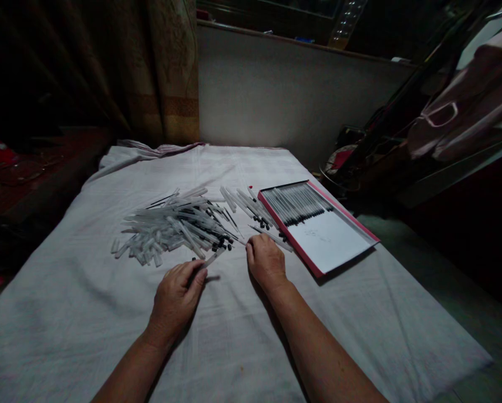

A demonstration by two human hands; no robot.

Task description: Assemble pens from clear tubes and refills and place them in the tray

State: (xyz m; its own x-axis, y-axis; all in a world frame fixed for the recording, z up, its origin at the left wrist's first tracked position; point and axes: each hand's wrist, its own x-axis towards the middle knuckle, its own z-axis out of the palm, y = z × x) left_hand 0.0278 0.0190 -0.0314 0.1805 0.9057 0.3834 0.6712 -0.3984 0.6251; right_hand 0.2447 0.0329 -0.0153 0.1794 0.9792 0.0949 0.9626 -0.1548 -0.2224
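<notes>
Pinching a slim clear plastic pen [211, 259], the left hand [176, 299] lies on wrinkled cloth [108, 313]. The right hand [266, 262] shows only knuckles, so I cannot tell its grip.

Pens [175, 226]: moulded in clear, glossy plastic, tipped in black. Table cover [234, 336]: woven white cloth, matt, creased. Box [330, 240]: lined in smooth white card, edged in red.

A dim room: a brown curtain [173, 73] hangs beside a pale wall [276, 89].
</notes>
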